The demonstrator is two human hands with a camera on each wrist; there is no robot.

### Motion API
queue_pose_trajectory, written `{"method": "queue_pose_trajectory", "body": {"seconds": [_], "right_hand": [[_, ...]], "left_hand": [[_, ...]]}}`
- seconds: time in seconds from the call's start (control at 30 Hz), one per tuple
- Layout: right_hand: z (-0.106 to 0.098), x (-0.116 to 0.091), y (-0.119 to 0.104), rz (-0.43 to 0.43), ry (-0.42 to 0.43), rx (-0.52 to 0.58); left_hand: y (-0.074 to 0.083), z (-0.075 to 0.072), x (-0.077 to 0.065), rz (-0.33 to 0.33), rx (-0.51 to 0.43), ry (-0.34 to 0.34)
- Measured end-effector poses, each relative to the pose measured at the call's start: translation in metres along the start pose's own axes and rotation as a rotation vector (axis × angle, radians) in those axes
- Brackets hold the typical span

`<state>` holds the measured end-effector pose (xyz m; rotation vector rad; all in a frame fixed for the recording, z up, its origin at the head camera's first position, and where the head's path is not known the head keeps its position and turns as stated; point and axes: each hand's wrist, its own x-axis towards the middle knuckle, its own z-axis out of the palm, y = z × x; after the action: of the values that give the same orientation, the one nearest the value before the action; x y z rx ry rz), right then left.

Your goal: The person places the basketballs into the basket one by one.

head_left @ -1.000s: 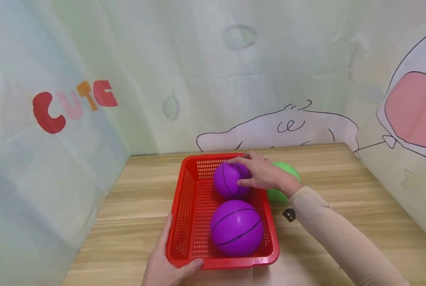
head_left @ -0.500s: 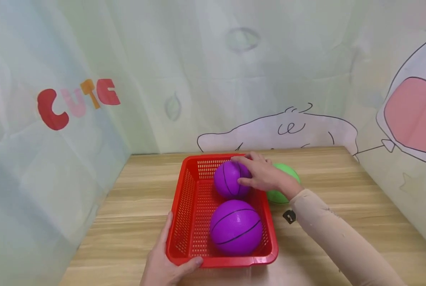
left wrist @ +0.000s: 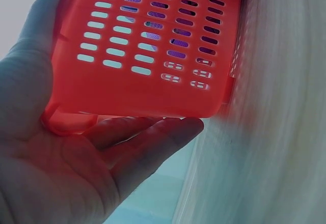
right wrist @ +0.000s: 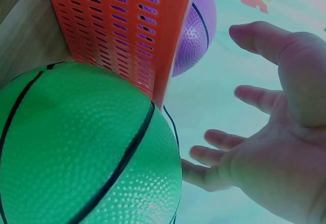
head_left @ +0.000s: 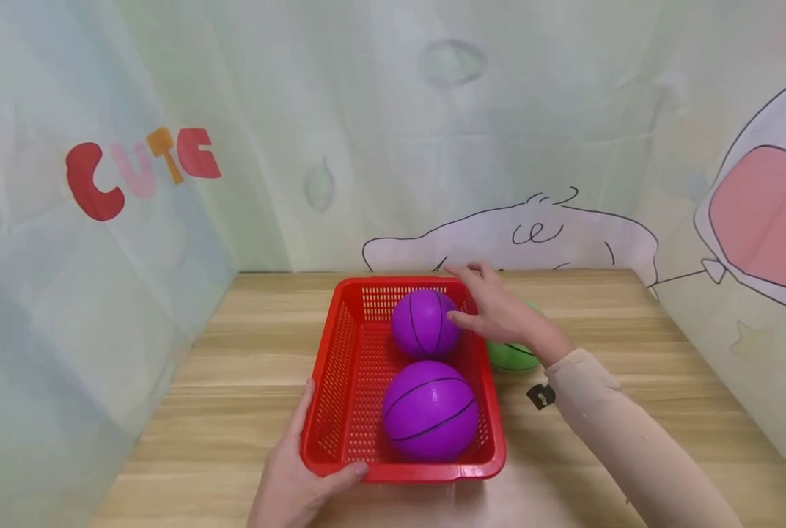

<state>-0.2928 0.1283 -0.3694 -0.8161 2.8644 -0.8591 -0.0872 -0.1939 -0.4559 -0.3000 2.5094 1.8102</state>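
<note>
A red plastic basket (head_left: 349,473) with slotted walls holds two purple balls with black lines: a far ball (head_left: 424,325) and a near ball (head_left: 430,412). My left hand (head_left: 292,469) grips the near left corner, thumb over the front rim and fingers along the left side. In the left wrist view the fingers (left wrist: 153,147) lie against the basket's wall. Spread and holding nothing, my right hand (head_left: 495,306) hovers over the right rim beside the far purple ball. Below it a green ball (right wrist: 91,147) stands outside the basket's right wall, partly hidden by the hand in the head view.
The basket stands on a wood-grain table (head_left: 234,352). A small black piece (head_left: 541,396) lies right of the basket, near the right sleeve. Printed fabric curtains (head_left: 267,147) rise behind and on both sides.
My right hand has let go of the far purple ball, lifting slightly and shifting right off it. The left hand keeps its hold on the basket corner.
</note>
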Motion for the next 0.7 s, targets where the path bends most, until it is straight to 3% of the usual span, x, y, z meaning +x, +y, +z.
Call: {"method": "queue_pose_trajectory", "body": {"seconds": [0.27, 0.57, 0.7], "right_hand": [[-0.014, -0.012, -0.001, -0.050, 0.117, 0.062], [-0.034, -0.038, -0.001, -0.133, 0.299, 0.061], [-0.045, -0.053, -0.001, -0.146, 0.355, 0.141]], "left_hand": [[-0.001, -0.001, 0.000, 0.023, 0.022, -0.001], [0.003, 0.001, 0.001, -0.024, -0.005, -0.009], [0.003, 0.001, 0.001, -0.030, -0.005, -0.005]]}}
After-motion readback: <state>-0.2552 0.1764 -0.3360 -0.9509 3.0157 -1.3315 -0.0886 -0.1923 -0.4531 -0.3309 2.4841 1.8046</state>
